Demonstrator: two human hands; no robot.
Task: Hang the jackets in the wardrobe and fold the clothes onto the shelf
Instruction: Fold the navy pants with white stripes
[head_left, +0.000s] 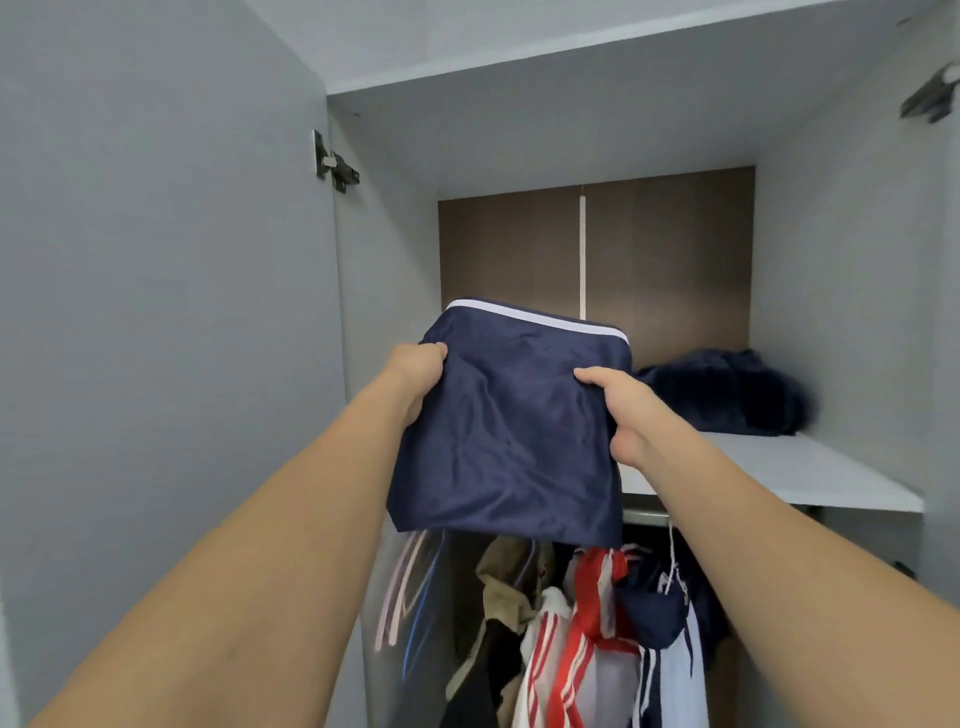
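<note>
Navy folded garment (511, 431) with white band; grey shelf (810, 467); red-and-white striped hanging clothes (587, 639).

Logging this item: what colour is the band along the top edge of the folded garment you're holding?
White, on the navy folded garment; head view.

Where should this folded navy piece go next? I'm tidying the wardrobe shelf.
Probably ease it forward and lay it on the bare shelf, left of the dark bundle: both hands, left and right, hold the folded navy garment at shelf height.

A folded garment (511, 421) hangs before the shelf (810, 473), another bundle (727, 389) lying rear right on it, jackets (587, 634) apparently hanging below.
</note>
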